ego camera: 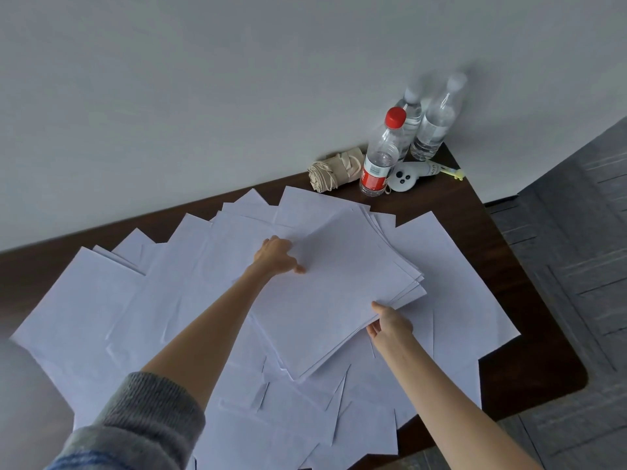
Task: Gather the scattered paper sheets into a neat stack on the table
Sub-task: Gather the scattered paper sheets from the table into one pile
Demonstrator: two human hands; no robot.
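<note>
Loose white paper sheets (101, 310) lie spread over the dark table (529, 351). In the middle, the left hand (276, 256) pinches the far-left edge of a small paper stack (339, 293), and the right hand (390, 322) grips its near edge. Far right, three water bottles (381, 154) stand by the wall.

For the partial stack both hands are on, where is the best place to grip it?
Grip the partial stack at two opposite edges, as the left hand and right hand do now. Its far-right corner is fanned, so pinching there would probably catch only some sheets.
</note>
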